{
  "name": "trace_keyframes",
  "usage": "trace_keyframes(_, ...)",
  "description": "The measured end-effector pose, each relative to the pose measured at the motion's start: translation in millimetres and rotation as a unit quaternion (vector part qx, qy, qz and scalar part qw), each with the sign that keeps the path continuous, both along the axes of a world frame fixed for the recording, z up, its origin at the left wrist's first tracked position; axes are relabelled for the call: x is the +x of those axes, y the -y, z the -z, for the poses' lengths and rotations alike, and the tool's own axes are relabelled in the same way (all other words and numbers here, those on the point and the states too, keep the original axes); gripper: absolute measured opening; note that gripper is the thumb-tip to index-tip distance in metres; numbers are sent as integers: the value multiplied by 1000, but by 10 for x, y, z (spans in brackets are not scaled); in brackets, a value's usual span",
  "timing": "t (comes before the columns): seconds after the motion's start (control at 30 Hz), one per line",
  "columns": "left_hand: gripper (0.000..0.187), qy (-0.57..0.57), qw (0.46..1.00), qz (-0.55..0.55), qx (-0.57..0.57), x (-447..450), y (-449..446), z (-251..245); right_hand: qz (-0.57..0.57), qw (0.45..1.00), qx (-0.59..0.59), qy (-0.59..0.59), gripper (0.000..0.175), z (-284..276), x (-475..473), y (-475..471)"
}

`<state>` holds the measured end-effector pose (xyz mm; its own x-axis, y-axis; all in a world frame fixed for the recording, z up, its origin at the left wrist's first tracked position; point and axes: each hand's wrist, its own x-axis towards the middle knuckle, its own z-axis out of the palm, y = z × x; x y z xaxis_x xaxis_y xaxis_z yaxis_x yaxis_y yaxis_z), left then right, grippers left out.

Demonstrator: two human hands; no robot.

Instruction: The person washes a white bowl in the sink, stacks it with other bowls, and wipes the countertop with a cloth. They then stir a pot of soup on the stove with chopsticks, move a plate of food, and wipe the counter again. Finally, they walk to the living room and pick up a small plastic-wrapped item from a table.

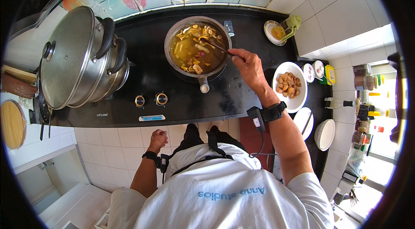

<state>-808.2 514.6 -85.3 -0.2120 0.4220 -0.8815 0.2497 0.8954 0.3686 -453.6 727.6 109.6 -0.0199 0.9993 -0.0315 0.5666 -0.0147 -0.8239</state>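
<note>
My right hand [248, 65] grips the handle end of a dark spoon [215, 45] over the right rim of a grey clay pot [167, 46]. The spoon's far end dips into yellow-brown soup [184, 52], among mushroom-like slices, pale chunks and one red piece. The pot sits on a black gas cooktop [146, 76], its stubby handle [203, 87] facing me. Down by my side, apart from the counter edge, my left hand [159, 140] hangs loosely curled; no object shows in it, and its fingers are partly hidden.
At left stands a tall steel steamer [74, 63] with a glass lid. Two control knobs [161, 99] lie in front. To the right are a white bowl [303, 99] of browned chunks, small seasoning dishes [308, 72], a plate [303, 122] with chopsticks and an oil jug [290, 26].
</note>
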Motion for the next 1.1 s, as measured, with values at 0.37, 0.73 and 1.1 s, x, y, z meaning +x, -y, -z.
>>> trace_keyframes(0.37,19,-6,1000,14,-14,-2,-38,44,-9,996,-17,-82,26,37,21,-13)
trace_keyframes(0.73,20,-12,1000,23,-12,29,-71,47,-14,998,50,-25,26,-24,44,-100)
trace_keyframes(1.1,21,-4,999,27,-23,39,-63,-6,-15,999,15,-50,27,35,-63,-113)
